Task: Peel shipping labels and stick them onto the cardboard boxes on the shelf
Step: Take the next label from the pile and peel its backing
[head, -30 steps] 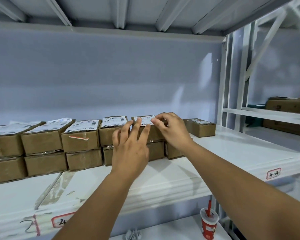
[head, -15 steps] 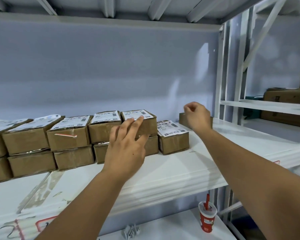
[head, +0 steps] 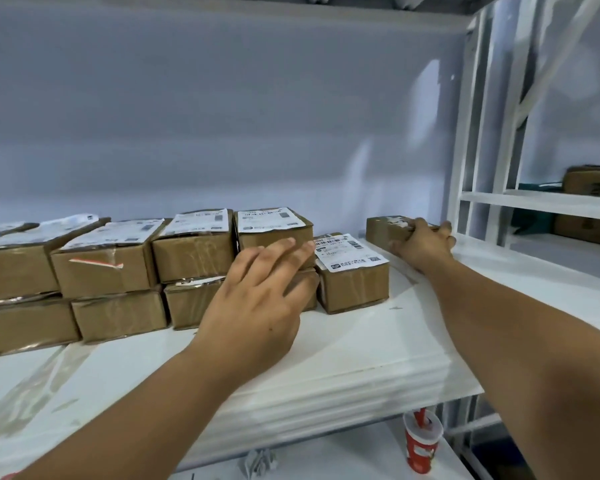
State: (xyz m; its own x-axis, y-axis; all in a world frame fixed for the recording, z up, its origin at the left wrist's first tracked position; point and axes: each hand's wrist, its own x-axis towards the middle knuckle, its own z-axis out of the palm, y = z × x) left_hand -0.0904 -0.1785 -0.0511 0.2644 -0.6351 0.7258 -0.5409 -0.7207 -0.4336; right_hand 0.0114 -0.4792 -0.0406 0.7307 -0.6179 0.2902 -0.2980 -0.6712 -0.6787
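Brown cardboard boxes (head: pixel 191 251) stacked two high fill the left and middle of the frame on the white metal shelf (head: pixel 361 344); each upper one carries a white printed shipping label (head: pixel 201 221) on its top face, so that run looks finished; at centre frame the left hand (head: pixel 257 303) holds nothing, its straight, spread fingers lying across the front of the end stack, probably to steady it, though contact cannot be confirmed; just beside that stack sits a single labelled brown box (head: pixel 352 289); further right, apart from the row, the right hand (head: pixel 423 244) curls its fingers over a small separate brown box (head: pixel 383 228) with scraps of white on top, likely to draw it toward the row for labelling; a red paper cup (head: pixel 423 445) stands on the lower level at bottom right.
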